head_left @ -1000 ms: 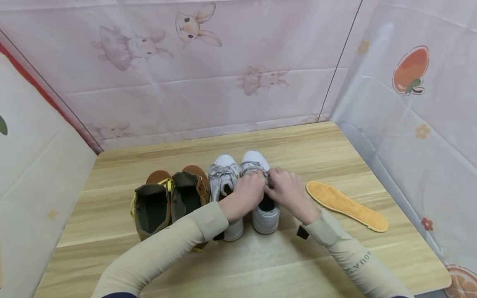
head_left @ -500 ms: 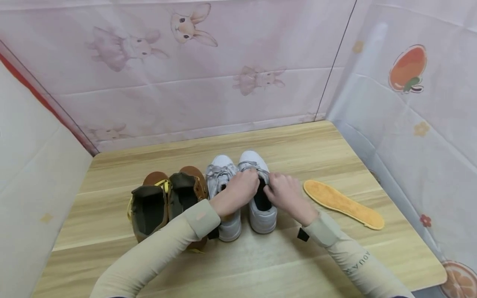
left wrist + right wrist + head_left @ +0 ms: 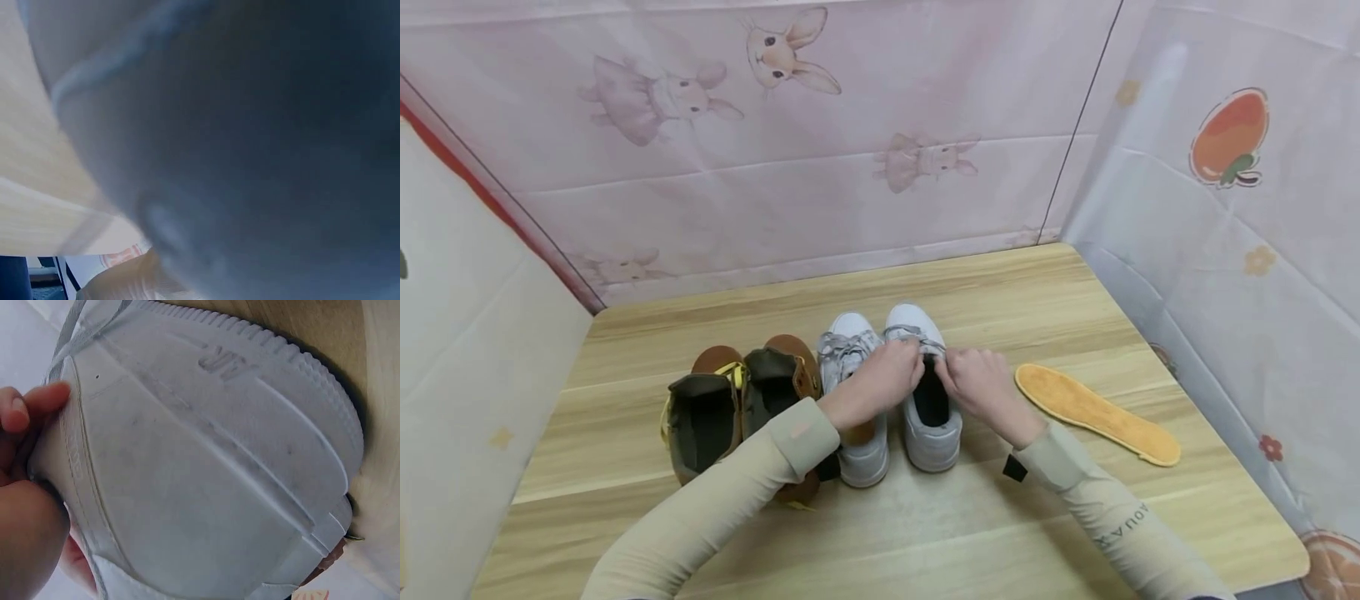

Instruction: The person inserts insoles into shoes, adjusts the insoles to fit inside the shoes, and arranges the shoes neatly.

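Note:
Two white sneakers with grey laces stand side by side on the table, toes pointing away. My left hand [image 3: 887, 379] holds the left edge of the opening of the right-hand sneaker [image 3: 934, 450], near the laces. Opposite it, my right hand [image 3: 988, 385] pinches the right edge, and the black inside shows between them. In the right wrist view, the thumb and fingers [image 3: 50, 397] sit at the lace edge of the sneaker [image 3: 187, 475]. A blurred grey surface fills most of the left wrist view. The other sneaker [image 3: 865, 467] is partly hidden by my left arm.
An orange insole [image 3: 1097, 414] lies to the right on the wooden table [image 3: 1210, 517]. Two brown shoes with dark green linings and yellow laces, one the outer left shoe [image 3: 703, 421], stand left of the sneakers. Printed curtains [image 3: 820, 200] enclose the back and sides.
My hands have moved apart from over the right-hand sneaker's laces to the two sides of its opening. More of its black inside shows now.

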Demonstrator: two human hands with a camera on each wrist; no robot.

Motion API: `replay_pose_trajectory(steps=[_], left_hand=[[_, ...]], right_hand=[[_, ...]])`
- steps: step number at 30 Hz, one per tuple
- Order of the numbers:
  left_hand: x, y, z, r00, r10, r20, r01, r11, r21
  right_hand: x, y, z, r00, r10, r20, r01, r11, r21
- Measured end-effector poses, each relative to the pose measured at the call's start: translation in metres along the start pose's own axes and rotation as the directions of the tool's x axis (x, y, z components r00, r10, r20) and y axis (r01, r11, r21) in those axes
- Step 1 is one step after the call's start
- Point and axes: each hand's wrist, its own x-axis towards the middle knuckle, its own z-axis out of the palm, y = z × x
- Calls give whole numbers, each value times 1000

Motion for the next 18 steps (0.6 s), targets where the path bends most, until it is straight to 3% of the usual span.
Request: replay_pose_trajectory(steps=[7,10,18], left_hand=[[2,-3,-1,1000,16,-18,-17,999,-49],[2,-3,-1,1000,18,-22,-19,998,-52],[3,-2,0,1000,-16,12,17,997,-75]], right_hand=[[0,2,5,997,-19,-69,19,1000,1],[0,3,6,998,6,-59,-4,1000,27],[-1,6,-11,995,35,94,-51,985,167]])
